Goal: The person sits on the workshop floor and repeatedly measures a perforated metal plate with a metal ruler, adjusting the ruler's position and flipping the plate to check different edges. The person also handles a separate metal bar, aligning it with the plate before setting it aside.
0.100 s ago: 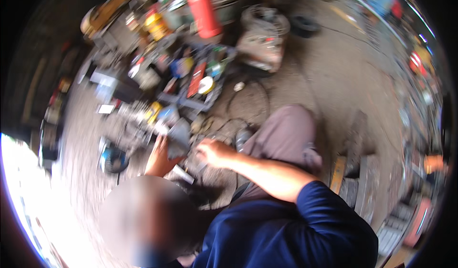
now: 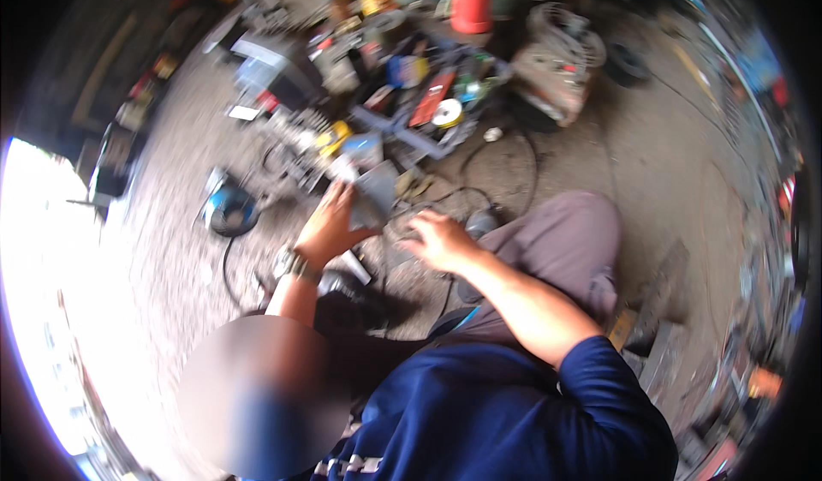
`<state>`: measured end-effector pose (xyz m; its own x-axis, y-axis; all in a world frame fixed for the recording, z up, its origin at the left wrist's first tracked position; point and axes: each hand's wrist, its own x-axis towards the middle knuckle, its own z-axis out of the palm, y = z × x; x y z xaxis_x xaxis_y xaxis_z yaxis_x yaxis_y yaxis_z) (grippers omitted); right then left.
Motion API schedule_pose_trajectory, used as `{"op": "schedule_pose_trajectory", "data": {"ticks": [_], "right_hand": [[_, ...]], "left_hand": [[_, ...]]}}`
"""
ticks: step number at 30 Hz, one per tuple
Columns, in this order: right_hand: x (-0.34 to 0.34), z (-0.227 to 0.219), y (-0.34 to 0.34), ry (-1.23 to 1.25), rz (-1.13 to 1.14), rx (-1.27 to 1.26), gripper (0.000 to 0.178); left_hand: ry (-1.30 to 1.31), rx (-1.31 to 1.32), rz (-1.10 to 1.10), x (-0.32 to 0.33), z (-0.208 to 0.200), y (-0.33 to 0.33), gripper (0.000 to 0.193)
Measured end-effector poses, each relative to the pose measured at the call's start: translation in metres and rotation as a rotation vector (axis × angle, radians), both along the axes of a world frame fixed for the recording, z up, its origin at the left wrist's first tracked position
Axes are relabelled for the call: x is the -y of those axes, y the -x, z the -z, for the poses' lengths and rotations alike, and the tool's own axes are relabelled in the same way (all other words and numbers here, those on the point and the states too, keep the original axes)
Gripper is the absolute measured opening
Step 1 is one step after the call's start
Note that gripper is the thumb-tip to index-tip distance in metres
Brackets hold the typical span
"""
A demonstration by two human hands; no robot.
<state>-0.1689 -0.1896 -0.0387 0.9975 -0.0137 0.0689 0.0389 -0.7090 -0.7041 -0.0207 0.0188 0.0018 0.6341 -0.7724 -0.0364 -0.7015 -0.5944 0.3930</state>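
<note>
My left hand (image 2: 327,228), with a watch (image 2: 295,263) on its wrist, reaches forward with fingers stretched out and thumb spread. It lies along the left and lower edges of a grey flat-sided piece (image 2: 377,191), seemingly touching it; whether it bears any weight I cannot tell. To the right of that piece, my right hand (image 2: 441,239) hovers with fingers loosely bent and thumb apart, nothing visible between them. A short pale bar (image 2: 355,267) is on the ground below the left hand. A grey rounded tool (image 2: 482,222) sits just beyond the right hand.
A blue round-bodied power tool (image 2: 231,213) with a cord lies at the left. Ahead stands a crowded toolbox tray (image 2: 428,143), with a red cylinder (image 2: 470,1) behind it and a worn metal machine (image 2: 555,74) to its right. Cables loop across the ground. Timber pieces (image 2: 655,318) lie at right.
The view has swung, so the scene sits farther right and higher. More of my left forearm and its watch show. Both hands keep nearly the same places around the grey piece.
</note>
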Motion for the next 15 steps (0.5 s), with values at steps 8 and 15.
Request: {"op": "schedule_pose_trajectory", "data": {"ticks": [8,15], "right_hand": [[-0.04,-0.009,0.008,0.057,-0.148,-0.021,0.054],[-0.044,-0.023,0.007,0.024,-0.22,-0.006,0.039]], "left_hand": [[-0.109,0.042,0.032,-0.038,-0.003,-0.001,0.108],[-0.15,0.087,0.035,-0.038,-0.005,0.0,0.105]]}}
